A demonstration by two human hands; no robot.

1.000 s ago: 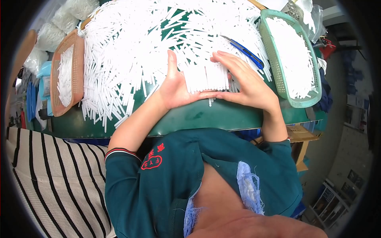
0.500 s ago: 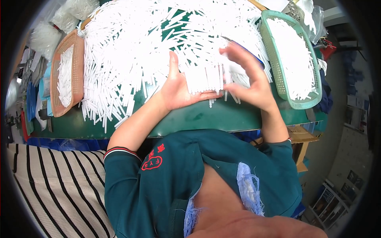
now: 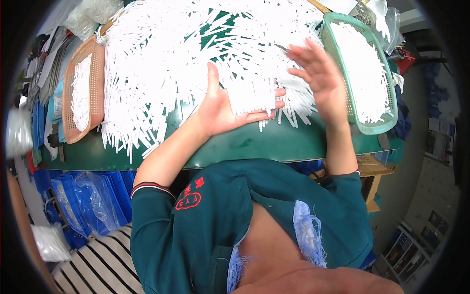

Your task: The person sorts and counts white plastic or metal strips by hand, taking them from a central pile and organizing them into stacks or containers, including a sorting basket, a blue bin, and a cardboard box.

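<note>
My left hand (image 3: 218,115) lies palm up at the table's front, thumb raised and fingers stretched out beneath a neat side-by-side row of thin white sticks (image 3: 252,98). The row rests across its palm and fingers, with fingertips showing past the right end. My right hand (image 3: 323,83) is raised to the right of the row, apart from it, fingers spread and slightly blurred, nothing visible in it. A big heap of loose white sticks (image 3: 147,63) spreads around and beyond both hands. Beside my right fingertips shows the dark pointed tip of a tool (image 3: 280,47); the rest of it is hidden.
An orange perforated basket (image 3: 95,93) of white sticks stands at the left, a green one (image 3: 345,83) at the right. The green table's front edge (image 3: 235,159) runs before me. Blue bins (image 3: 93,201) and striped cloth (image 3: 105,259) are at lower left, a cardboard box (image 3: 372,169) at right.
My right hand has moved right, away from the row of sticks, and its fingers have spread. My left hand has barely moved. The striped cloth has shifted down, uncovering the blue bins.
</note>
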